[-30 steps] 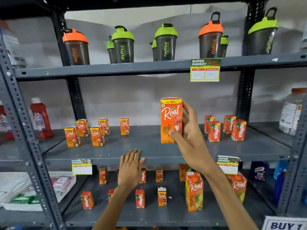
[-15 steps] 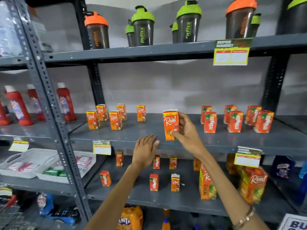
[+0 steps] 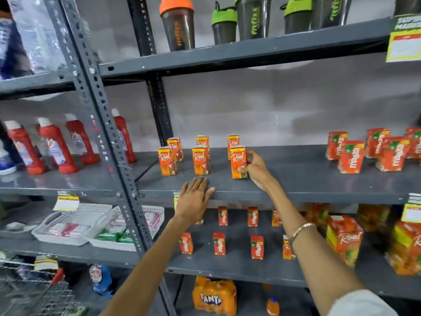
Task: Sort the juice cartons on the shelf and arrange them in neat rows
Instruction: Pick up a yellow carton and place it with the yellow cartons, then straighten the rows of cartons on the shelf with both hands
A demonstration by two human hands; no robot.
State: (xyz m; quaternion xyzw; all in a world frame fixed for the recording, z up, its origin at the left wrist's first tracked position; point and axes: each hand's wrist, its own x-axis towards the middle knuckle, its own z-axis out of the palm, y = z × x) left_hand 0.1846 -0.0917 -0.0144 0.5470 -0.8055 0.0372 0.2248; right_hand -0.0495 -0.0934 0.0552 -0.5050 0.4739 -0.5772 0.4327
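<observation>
In the centre of the frame the right hand (image 3: 256, 168) holds a small orange Real litchi carton (image 3: 238, 162), with the fingers closed around its right side. The carton stands upright on the grey middle shelf (image 3: 296, 181), and its base seems to touch the shelf surface. Just behind it, a little higher in the frame, stands another Real carton (image 3: 232, 140). To the left of them stand four more Real cartons (image 3: 182, 153) in two short rows, two in front and two behind, all upright and a little apart from each other.

The left hand (image 3: 193, 197) lies flat on the front edge of the middle shelf, palm down, fingers stretched and slightly spread; it holds nothing. A gold bracelet (image 3: 300, 231) is on the right wrist.

At the right side of the frame, on the same shelf, a group of Maaza cartons (image 3: 350, 157) stands well apart from the Real ones. On the lower shelf (image 3: 239, 267) small Maaza cartons (image 3: 219, 244) stand in two loose rows, and big Real cartons (image 3: 344, 240) stand at the lower right. In the upper part shaker bottles (image 3: 178, 26) stand on the top shelf. At the left are red bottles (image 3: 57, 151), and white baskets (image 3: 100, 226) below them. A Fanta pack (image 3: 214, 296) is at the bottom
</observation>
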